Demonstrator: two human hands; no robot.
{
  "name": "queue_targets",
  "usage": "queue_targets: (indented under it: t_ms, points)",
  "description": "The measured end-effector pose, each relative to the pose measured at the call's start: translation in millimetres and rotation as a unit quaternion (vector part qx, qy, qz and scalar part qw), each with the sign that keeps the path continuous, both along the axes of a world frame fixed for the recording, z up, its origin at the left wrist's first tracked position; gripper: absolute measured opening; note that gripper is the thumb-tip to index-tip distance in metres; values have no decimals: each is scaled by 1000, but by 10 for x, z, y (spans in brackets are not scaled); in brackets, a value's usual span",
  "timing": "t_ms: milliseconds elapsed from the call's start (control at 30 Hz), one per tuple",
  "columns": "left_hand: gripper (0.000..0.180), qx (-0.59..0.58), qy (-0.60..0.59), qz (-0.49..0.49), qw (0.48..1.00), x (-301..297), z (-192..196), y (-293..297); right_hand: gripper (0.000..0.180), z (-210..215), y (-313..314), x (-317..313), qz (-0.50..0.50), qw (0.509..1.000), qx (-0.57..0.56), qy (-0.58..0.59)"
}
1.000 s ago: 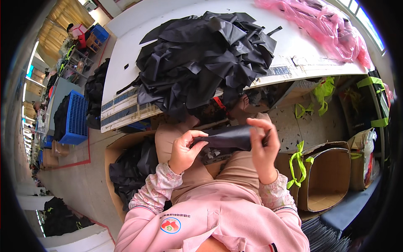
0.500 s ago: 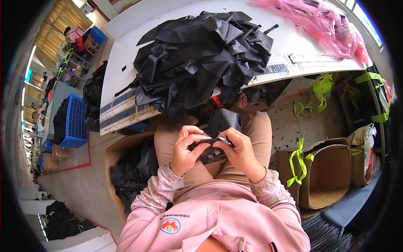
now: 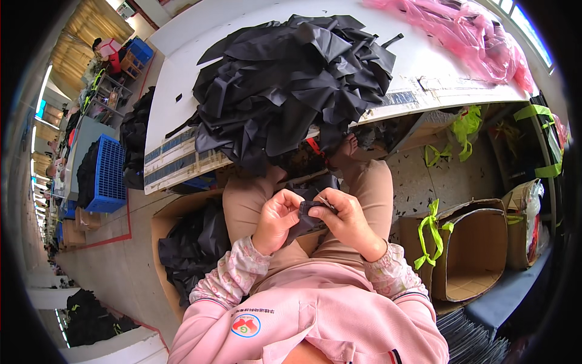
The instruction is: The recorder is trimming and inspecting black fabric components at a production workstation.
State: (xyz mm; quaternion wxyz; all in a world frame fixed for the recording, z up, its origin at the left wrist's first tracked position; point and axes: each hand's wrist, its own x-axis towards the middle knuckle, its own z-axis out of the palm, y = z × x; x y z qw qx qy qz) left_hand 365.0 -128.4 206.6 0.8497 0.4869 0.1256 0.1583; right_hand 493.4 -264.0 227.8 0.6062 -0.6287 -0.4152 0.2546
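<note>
Operator: State the condition of each hand.

Technician: The right hand (image 3: pixel 350 223) is closed in a pinch, thumb and forefinger gripping the edge of a black fabric piece (image 3: pixel 308 209). The left hand (image 3: pixel 274 223) has its fingers curled in at the left side of that edge; whether they clamp the fabric cannot be told from this view.

Operator: Locate the piece.

Technician: Between the two hands, above the lap of the beige trousers (image 3: pixel 371 183). Part of it shows beyond the fingers.

Operator: Which step is in hand?

Technician: By judgement, close finger work on one edge of the piece, since both hands meet there. The fingers hide the exact action.

Operator: What does the next move call for?

Technician: In my judgement, a secure right-hand pinch and a definite left-hand hold before the edge is shifted, so that the slack does not slip.

Operator: List the surroundings, working outward.

Technician: To the left, a cardboard box (image 3: pixel 173 209) contains loose black material (image 3: pixel 197 242). To the right stands an open carton (image 3: pixel 476 242), with a yellow-green tie (image 3: pixel 430 236) at its left. Ahead, a white table (image 3: pixel 176 67) bears a large black fabric heap (image 3: pixel 285 85) and, farther right, pink plastic sheeting (image 3: pixel 479 45). A blue crate (image 3: pixel 109 176) stands well to the left.
</note>
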Motion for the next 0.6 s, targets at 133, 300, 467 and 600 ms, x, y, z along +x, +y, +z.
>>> queue_targets:
  t_ms: [133, 300, 467, 600]
  points:
    - [14, 34, 79, -27, 996, -33, 217, 7, 17, 51, -16, 23, -25, 999, -37, 8]
    - [21, 283, 25, -38, 958, -87, 94, 60, 20, 77, 7, 8, -27, 998, -64, 12]
    - [18, 175, 61, -93, 978, -75, 215, 121, 16, 14, -23, 79, 44, 993, -56, 89]
    - [16, 16, 26, -92, 995, -92, 259, 66, 13, -33, 17, 143, 95, 957, 22, 272]
